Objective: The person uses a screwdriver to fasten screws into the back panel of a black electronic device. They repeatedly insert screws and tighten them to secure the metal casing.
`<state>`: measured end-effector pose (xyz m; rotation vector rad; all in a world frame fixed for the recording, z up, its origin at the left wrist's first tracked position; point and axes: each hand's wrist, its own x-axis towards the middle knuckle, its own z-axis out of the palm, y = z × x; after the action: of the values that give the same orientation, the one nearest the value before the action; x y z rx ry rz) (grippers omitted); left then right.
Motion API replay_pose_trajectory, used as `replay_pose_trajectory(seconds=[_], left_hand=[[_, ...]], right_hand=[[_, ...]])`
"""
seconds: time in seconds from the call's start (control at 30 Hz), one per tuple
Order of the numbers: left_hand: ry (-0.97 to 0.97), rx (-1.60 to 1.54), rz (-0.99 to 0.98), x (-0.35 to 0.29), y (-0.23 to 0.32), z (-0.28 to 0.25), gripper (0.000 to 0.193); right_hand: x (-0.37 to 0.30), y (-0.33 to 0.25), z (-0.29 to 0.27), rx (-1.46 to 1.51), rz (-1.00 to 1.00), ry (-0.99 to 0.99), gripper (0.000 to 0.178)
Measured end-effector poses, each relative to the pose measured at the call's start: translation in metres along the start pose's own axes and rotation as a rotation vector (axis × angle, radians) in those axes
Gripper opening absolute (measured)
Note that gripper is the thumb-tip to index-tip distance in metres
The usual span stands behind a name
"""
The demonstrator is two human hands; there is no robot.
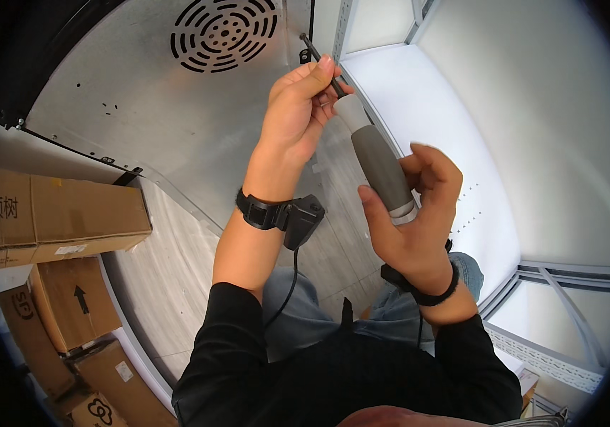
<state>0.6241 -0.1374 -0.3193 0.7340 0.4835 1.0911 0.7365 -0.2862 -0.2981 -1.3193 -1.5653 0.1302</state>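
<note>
A screwdriver (380, 162) with a thick dark-grey handle, light-grey collar and long black shaft slants up and left. Its tip is by the right edge of a metal panel (177, 121), close to a small black bracket (306, 56); whether it touches a screw is too small to tell. My left hand (296, 103) pinches the shaft just above the collar, thumb and fingers closed. Around the handle's lower end curls my right hand (422, 220), loosely, with the butt against the palm and the thumb on the near side. Black straps circle both wrists.
The panel has a round slotted vent (225, 33) at the top. Cardboard boxes (81, 213) are stacked at the left. A white shelf (433, 107) on a perforated metal frame stands along the right. My knees (287, 292) are below, over a wood-look floor (159, 285).
</note>
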Motion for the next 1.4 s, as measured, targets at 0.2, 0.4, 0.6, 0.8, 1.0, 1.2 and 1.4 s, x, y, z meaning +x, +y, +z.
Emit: replay_pose_trajectory(seconds=[0.2, 0.4, 0.6, 0.8, 1.0, 1.2, 1.4], left_hand=[[-0.153, 0.003, -0.016, 0.000, 0.007, -0.004, 0.022], [-0.141, 0.053, 0.024, -0.002, 0.005, -0.003, 0.020], [-0.108, -0.010, 0.036, 0.003, -0.007, -0.008, 0.018], [-0.054, 0.013, 0.048, 0.001, -0.006, -0.003, 0.018], [-0.085, 0.018, 0.087, -0.003, -0.003, 0.001, 0.033], [-0.085, -0.020, 0.106, -0.004, -0.003, 0.001, 0.053], [-0.098, -0.013, 0.112, -0.006, -0.003, 0.003, 0.053]], right_hand=[[0.001, -0.003, -0.009, 0.266, 0.464, -0.146, 0.037], [0.018, -0.016, -0.016, 0.380, 0.583, -0.227, 0.057], [0.006, -0.001, -0.010, -0.003, 0.028, -0.078, 0.064], [0.008, 0.000, -0.006, 0.336, 0.364, -0.012, 0.038], [0.019, 0.006, -0.022, 0.618, 0.632, -0.174, 0.035], [0.016, 0.006, -0.023, 0.668, 0.630, -0.238, 0.036], [0.014, 0.002, -0.029, 0.657, 0.630, -0.236, 0.036]])
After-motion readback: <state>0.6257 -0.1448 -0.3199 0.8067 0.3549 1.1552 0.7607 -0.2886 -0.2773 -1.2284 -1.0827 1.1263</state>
